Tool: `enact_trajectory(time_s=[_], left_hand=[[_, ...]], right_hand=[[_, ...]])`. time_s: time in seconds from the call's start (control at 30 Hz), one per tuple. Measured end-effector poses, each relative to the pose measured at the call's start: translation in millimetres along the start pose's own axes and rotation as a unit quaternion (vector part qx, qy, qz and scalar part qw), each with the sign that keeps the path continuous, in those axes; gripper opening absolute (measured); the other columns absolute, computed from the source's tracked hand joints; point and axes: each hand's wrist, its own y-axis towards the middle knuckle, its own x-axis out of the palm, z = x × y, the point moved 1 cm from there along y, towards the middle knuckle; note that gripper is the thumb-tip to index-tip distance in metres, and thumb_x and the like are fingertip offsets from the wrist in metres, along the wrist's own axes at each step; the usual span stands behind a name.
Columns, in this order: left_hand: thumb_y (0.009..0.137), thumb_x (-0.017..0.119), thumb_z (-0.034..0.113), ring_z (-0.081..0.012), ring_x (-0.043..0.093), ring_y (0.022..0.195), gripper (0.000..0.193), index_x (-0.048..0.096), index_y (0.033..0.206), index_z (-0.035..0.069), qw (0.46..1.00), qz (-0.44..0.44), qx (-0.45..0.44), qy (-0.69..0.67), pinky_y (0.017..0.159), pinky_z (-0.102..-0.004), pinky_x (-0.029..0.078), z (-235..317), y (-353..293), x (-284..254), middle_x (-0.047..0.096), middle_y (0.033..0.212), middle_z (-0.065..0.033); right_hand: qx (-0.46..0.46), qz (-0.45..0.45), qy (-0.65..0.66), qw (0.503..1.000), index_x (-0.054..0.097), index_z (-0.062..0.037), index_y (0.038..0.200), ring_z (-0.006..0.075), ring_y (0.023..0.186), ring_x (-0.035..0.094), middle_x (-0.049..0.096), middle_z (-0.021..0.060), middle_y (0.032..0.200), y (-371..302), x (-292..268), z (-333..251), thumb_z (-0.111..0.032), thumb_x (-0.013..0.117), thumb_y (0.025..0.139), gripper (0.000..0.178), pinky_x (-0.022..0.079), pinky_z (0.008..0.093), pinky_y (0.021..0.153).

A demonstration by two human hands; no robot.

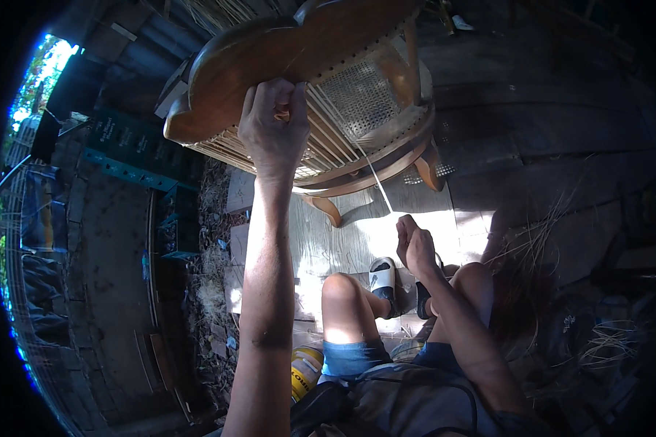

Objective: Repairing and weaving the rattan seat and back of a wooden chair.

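A brown wooden chair (226, 80) with a scalloped rail stands in front of me. Part of it carries a woven cane mesh (364, 95). Beside the mesh, parallel cane strands (332, 149) are stretched across. My left hand (273, 135) is closed against the lower edge of the rail, fingers curled; what they pinch, if anything, is hidden. Lower and to the right, my right hand (419, 251) pinches the end of a pale cane strand (379, 182). That strand runs taut from my fingers up over the curved lower frame toward the rail.
Green crates (127, 149) are stacked at the left. Loose cane strands (543, 233) lie on the floor at the right, with another tangle (612, 342) farther down. A yellow container (306, 371) stands by my thigh. Sunlight falls on the floor tiles (408, 229) below the chair.
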Motion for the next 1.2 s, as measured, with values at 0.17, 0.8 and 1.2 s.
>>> enact_trajectory(time_s=[0.17,0.8,1.2], left_hand=[[0.078,0.073,0.005,-0.0137,0.062,0.063,0.015,0.061,0.087,0.006,0.999,-0.006,-0.025,0.019,0.056,-0.0261,0.052,5.7,1.8,-10.1,0.06,0.075,-0.0037],[0.078,0.067,0.004,-0.0288,0.068,0.081,0.021,0.064,0.099,0.002,0.893,-0.432,0.113,-0.052,0.071,-0.0362,0.056,76.3,-67.7,0.6,0.067,0.088,-0.0124],[0.093,0.058,0.022,-0.0252,0.062,0.092,0.019,0.065,0.107,0.01,0.916,-0.173,0.32,0.171,0.079,-0.0421,0.049,48.0,79.8,-30.9,0.065,0.099,-0.009]], right_hand=[[-0.034,-0.006,0.04,0.999,0.053,-0.0023,0.097,0.0376,0.075,0.066,0.065,0.0182,0.079,2.1,-28.7,-32.4,-0.013,0.048,0.096,0.012,0.049,0.0424,0.062],[-0.065,-0.054,0.111,0.99,0.057,0.0025,0.09,0.0213,0.066,0.057,0.059,0.016,0.073,35.1,-124.5,-124.1,-0.018,0.047,0.097,0.024,0.044,0.0358,0.064],[-0.239,0.138,0.104,0.955,0.049,-0.0027,0.098,0.0149,0.056,0.053,0.055,0.0099,0.069,-22.2,-173.7,-191.6,-0.025,0.057,0.096,0.024,0.043,0.0284,0.055]])
